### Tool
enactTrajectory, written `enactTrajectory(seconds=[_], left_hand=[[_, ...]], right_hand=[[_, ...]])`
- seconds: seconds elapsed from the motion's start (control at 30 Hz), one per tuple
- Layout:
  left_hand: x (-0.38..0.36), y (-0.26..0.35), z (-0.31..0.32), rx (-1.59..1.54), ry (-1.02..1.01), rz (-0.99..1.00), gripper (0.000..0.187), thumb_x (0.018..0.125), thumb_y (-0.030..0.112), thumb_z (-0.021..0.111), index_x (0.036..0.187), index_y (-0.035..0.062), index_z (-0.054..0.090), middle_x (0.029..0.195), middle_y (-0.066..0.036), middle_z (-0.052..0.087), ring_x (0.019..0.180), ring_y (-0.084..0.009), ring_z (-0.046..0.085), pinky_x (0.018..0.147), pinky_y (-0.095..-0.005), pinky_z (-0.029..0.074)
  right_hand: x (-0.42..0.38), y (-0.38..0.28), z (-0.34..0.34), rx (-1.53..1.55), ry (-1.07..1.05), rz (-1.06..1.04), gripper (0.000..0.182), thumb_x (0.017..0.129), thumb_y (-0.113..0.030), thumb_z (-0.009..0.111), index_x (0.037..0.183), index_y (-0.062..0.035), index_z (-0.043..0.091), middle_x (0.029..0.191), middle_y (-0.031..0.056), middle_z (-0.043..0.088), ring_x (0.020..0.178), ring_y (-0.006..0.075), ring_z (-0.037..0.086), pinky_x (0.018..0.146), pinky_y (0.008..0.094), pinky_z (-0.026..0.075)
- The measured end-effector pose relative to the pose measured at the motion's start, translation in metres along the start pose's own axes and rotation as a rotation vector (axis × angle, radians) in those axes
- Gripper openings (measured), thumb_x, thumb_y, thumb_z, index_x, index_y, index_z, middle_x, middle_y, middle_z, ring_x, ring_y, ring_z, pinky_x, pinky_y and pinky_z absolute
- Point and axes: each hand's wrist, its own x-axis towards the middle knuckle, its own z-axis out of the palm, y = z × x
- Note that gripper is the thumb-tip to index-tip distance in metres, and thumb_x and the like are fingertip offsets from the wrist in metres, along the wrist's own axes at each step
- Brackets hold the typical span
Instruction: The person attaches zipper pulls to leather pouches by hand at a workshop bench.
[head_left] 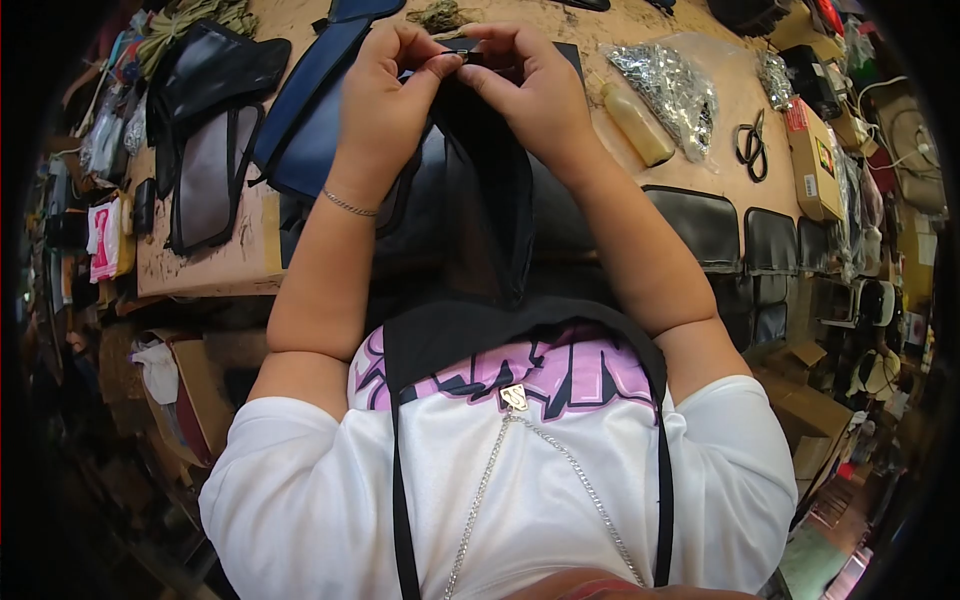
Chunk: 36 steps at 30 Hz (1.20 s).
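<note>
Both hands meet at the top centre, over the workbench. My left hand pinches the edge of a black strip of material, thumb and index finger closed near a small shiny metal piece. Just right of it, my right hand has its fingers bent round the same black material, thumb close to the metal piece. The material hangs from the hands toward the black apron. What the curled fingertips hold behind it is partly hidden.
Dark blue panels and black pieces lie left on the bench. To the right are a bottle, a bag of metal parts, black scissors, a box and black panels along the front edge.
</note>
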Motion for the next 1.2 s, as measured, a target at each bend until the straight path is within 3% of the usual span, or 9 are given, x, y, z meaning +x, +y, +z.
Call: enactTrajectory(seconds=[0.13, 0.23, 0.43, 0.73, 0.83, 0.93, 1.03, 1.13, 1.2], left_hand=[[-0.001, 0.012, -0.006, 0.080, -0.052, -0.008, 0.021, 0.091, -0.005, 0.068, 0.109, 0.0004, 0.059, 0.096, -0.003, 0.066, 0.095, -0.0116, 0.063, 0.087, -0.0235, 0.050], [-0.003, 0.013, -0.006, 0.089, -0.051, 0.027, 0.024, 0.092, -0.004, 0.068, 0.114, 0.0003, 0.061, 0.098, -0.003, 0.067, 0.096, -0.0113, 0.064, 0.089, -0.0239, 0.050], [-0.001, 0.035, -0.012, 0.270, -0.131, 0.069, 0.012, 0.092, 0.000, 0.068, 0.104, 0.0017, 0.069, 0.097, -0.003, 0.069, 0.091, -0.0106, 0.065, 0.082, -0.0245, 0.051], [0.006, 0.049, -0.029, 0.559, -0.194, 0.229, 0.012, 0.089, -0.004, 0.062, 0.099, 0.0013, 0.064, 0.088, -0.007, 0.060, 0.079, -0.0182, 0.060, 0.072, -0.0266, 0.047], [0.003, 0.062, -0.026, 0.536, -0.220, 0.130, 0.013, 0.089, -0.008, 0.058, 0.099, 0.0005, 0.061, 0.089, -0.007, 0.057, 0.081, -0.0189, 0.059, 0.075, -0.0257, 0.047], [0.002, 0.044, -0.031, 0.464, -0.216, 0.183, 0.014, 0.089, -0.009, 0.057, 0.100, -0.0005, 0.060, 0.090, -0.008, 0.056, 0.082, -0.0185, 0.058, 0.077, -0.0251, 0.047], [0.005, 0.037, -0.028, 0.359, -0.198, 0.176, 0.011, 0.092, -0.007, 0.056, 0.100, -0.0014, 0.058, 0.090, -0.008, 0.056, 0.084, -0.0172, 0.057, 0.078, -0.0242, 0.046], [0.006, 0.025, -0.024, 0.325, -0.143, 0.160, 0.008, 0.095, -0.003, 0.057, 0.103, -0.0015, 0.059, 0.092, -0.005, 0.058, 0.084, -0.0141, 0.056, 0.079, -0.0232, 0.045], [0.007, 0.021, -0.023, 0.128, -0.192, -0.007, 0.008, 0.096, 0.003, 0.061, 0.104, -0.0014, 0.061, 0.093, -0.004, 0.059, 0.085, -0.0122, 0.056, 0.078, -0.0230, 0.045]], right_hand=[[0.001, 0.003, -0.001, 0.079, -0.067, 0.103, 0.035, 0.090, -0.003, 0.073, 0.122, -0.0031, 0.060, 0.104, 0.0043, 0.065, 0.098, 0.0109, 0.063, 0.089, 0.0248, 0.051], [-0.001, 0.003, -0.001, 0.068, -0.044, 0.082, 0.032, 0.090, -0.003, 0.073, 0.120, -0.0031, 0.060, 0.103, 0.0043, 0.065, 0.098, 0.0104, 0.063, 0.089, 0.0241, 0.051], [0.002, -0.012, 0.001, 0.043, -0.056, 0.075, 0.027, 0.085, -0.005, 0.075, 0.109, -0.0024, 0.065, 0.097, 0.0059, 0.071, 0.091, 0.0129, 0.068, 0.085, 0.0273, 0.054], [0.009, -0.010, 0.018, 0.368, -0.244, 0.253, 0.025, 0.085, -0.013, 0.079, 0.106, -0.0024, 0.070, 0.095, 0.0035, 0.069, 0.087, 0.0115, 0.064, 0.080, 0.0254, 0.052], [0.009, -0.001, 0.022, 0.156, -0.191, 0.137, 0.026, 0.080, -0.014, 0.078, 0.103, -0.0046, 0.071, 0.094, 0.0020, 0.062, 0.079, 0.0110, 0.058, 0.075, 0.0254, 0.049], [0.010, -0.007, 0.020, 0.075, -0.238, 0.182, 0.027, 0.076, -0.013, 0.076, 0.101, -0.0051, 0.070, 0.096, 0.0018, 0.057, 0.074, 0.0112, 0.053, 0.072, 0.0261, 0.047], [0.005, -0.018, 0.016, 0.036, -0.273, 0.271, 0.027, 0.075, -0.012, 0.073, 0.100, -0.0038, 0.068, 0.097, 0.0033, 0.060, 0.078, 0.0143, 0.059, 0.073, 0.0273, 0.049], [0.001, -0.016, 0.013, -0.114, -0.193, -0.014, 0.031, 0.078, -0.008, 0.071, 0.108, -0.0046, 0.064, 0.095, 0.0072, 0.062, 0.084, 0.0217, 0.064, 0.074, 0.0318, 0.051], [-0.008, -0.025, 0.010, -0.133, -0.165, 0.025, 0.035, 0.079, -0.006, 0.071, 0.113, -0.0056, 0.060, 0.094, 0.0097, 0.062, 0.087, 0.0263, 0.065, 0.076, 0.0347, 0.052]])
